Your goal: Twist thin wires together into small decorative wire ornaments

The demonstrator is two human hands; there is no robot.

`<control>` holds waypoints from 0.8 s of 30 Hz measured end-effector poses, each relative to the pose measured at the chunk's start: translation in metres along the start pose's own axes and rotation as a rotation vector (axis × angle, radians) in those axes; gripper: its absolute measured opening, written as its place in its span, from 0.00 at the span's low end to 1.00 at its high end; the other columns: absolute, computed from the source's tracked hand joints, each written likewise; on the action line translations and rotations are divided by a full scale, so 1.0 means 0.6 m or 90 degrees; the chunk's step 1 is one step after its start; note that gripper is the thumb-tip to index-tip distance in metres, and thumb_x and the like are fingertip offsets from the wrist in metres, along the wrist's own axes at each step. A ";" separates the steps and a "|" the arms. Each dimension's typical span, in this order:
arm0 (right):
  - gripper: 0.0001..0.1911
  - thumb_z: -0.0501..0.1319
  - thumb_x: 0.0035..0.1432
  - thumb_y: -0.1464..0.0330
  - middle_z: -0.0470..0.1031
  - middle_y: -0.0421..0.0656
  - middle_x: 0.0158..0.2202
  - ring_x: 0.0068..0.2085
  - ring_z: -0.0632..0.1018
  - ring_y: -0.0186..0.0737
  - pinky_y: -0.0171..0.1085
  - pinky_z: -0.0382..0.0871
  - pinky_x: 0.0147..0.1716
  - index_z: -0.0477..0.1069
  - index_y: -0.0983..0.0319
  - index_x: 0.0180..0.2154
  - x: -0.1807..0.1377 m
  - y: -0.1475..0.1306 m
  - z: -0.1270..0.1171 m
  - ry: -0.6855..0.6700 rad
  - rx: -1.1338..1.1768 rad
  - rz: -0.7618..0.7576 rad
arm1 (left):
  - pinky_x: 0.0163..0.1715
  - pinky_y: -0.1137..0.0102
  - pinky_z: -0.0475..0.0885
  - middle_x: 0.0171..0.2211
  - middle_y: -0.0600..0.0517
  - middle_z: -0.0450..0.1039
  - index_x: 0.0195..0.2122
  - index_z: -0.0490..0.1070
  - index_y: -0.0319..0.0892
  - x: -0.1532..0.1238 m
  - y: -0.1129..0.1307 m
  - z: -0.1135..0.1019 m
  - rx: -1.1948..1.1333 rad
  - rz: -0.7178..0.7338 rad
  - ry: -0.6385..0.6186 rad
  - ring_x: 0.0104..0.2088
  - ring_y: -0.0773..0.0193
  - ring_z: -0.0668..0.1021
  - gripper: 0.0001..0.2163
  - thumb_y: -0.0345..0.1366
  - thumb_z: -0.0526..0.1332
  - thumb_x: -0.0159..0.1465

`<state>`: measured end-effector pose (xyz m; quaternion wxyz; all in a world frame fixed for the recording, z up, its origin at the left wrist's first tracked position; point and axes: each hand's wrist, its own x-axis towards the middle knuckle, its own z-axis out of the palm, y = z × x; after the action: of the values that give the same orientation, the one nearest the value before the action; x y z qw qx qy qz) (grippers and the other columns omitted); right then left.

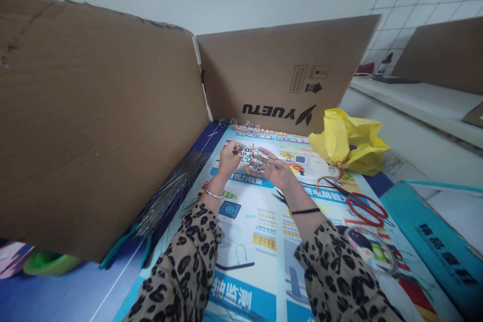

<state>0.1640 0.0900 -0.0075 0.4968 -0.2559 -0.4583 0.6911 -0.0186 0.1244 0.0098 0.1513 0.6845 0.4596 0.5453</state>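
Note:
Both hands are raised over the middle of the printed sheet (260,256), around a small tangle of thin silvery wire with red and green bits (254,158). My left hand (229,157) pinches the tangle's left side between thumb and fingers. On its other side is my right hand (277,168), fingers bent and its thumb side against the wire. What exactly the wire piece forms is too small to make out. Dark pointed tips of a tool (279,197) show beside my right forearm, the rest hidden beneath it.
Long thin metal wires (173,193) lie at left, over teal-handled pliers (124,244). At right are red-handled scissors (364,209), a yellow bag (345,143), coloured cords (337,173), a clear coil (392,256) and a teal box (433,241). Cardboard panels (264,70) stand behind and left.

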 end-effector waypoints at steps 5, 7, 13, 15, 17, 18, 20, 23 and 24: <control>0.25 0.67 0.38 0.68 0.75 0.40 0.36 0.35 0.77 0.38 0.41 0.71 0.37 0.68 0.56 0.43 0.011 0.016 -0.007 0.098 -0.031 -0.009 | 0.34 0.74 0.66 0.32 0.54 0.74 0.29 0.68 0.42 0.000 -0.004 -0.001 -0.005 0.003 0.005 0.32 0.68 0.73 0.08 0.23 0.54 0.53; 0.20 0.69 0.37 0.69 0.73 0.37 0.29 0.30 0.76 0.34 0.36 0.71 0.33 0.70 0.58 0.37 0.018 0.022 -0.016 0.142 -0.030 -0.020 | 0.34 0.74 0.66 0.32 0.54 0.74 0.29 0.68 0.42 0.001 -0.007 -0.001 -0.007 -0.002 0.010 0.32 0.68 0.73 0.08 0.23 0.54 0.53; 0.17 0.68 0.37 0.69 0.73 0.37 0.30 0.29 0.74 0.33 0.32 0.68 0.27 0.69 0.59 0.34 0.021 0.018 -0.029 0.180 -0.030 -0.043 | 0.31 0.74 0.65 0.29 0.54 0.72 0.27 0.67 0.41 0.004 -0.018 0.001 0.006 -0.028 0.033 0.28 0.69 0.71 0.05 0.26 0.55 0.54; 0.18 0.66 0.40 0.67 0.74 0.41 0.39 0.38 0.76 0.38 0.36 0.71 0.32 0.70 0.57 0.38 0.014 0.010 -0.027 0.141 -0.034 -0.053 | 0.31 0.74 0.65 0.28 0.54 0.72 0.28 0.68 0.42 0.005 -0.021 0.002 0.014 -0.030 0.030 0.28 0.69 0.71 0.06 0.26 0.55 0.54; 0.23 0.64 0.45 0.63 0.69 0.42 0.51 0.49 0.72 0.43 0.42 0.71 0.40 0.67 0.52 0.46 0.005 -0.003 -0.026 0.086 -0.070 -0.079 | 0.32 0.74 0.65 0.29 0.54 0.72 0.29 0.69 0.42 0.005 -0.022 0.001 0.021 -0.030 0.023 0.29 0.68 0.71 0.07 0.25 0.54 0.53; 0.27 0.63 0.46 0.62 0.64 0.42 0.56 0.53 0.69 0.44 0.44 0.69 0.44 0.64 0.49 0.51 0.001 -0.010 -0.026 0.061 -0.111 -0.096 | 0.32 0.74 0.65 0.29 0.54 0.72 0.29 0.69 0.42 0.005 -0.022 0.001 0.025 -0.031 0.019 0.29 0.68 0.71 0.07 0.25 0.54 0.53; 0.34 0.64 0.46 0.60 0.53 0.40 0.63 0.60 0.60 0.46 0.47 0.65 0.50 0.57 0.45 0.56 -0.006 -0.027 -0.025 0.024 -0.244 -0.119 | 0.31 0.74 0.65 0.28 0.55 0.72 0.29 0.69 0.42 0.006 -0.022 0.000 0.033 -0.033 0.011 0.28 0.68 0.71 0.07 0.25 0.55 0.53; 0.44 0.68 0.42 0.59 0.42 0.38 0.66 0.64 0.49 0.50 0.51 0.59 0.54 0.52 0.44 0.59 -0.011 -0.049 -0.017 -0.014 -0.497 -0.140 | 0.31 0.73 0.64 0.25 0.55 0.70 0.27 0.68 0.42 0.006 -0.020 -0.002 0.049 -0.035 0.001 0.26 0.68 0.70 0.06 0.25 0.56 0.53; 0.46 0.69 0.40 0.58 0.40 0.39 0.66 0.65 0.46 0.51 0.53 0.56 0.55 0.51 0.44 0.60 -0.010 -0.054 -0.013 -0.020 -0.575 -0.156 | 0.31 0.73 0.64 0.25 0.55 0.70 0.27 0.68 0.42 0.005 -0.020 -0.003 0.053 -0.035 -0.001 0.26 0.68 0.70 0.06 0.25 0.56 0.52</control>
<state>0.1873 0.0900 0.0170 0.4067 -0.3803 -0.7475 0.3621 -0.0257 0.1326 0.0041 0.1376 0.6780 0.5002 0.5207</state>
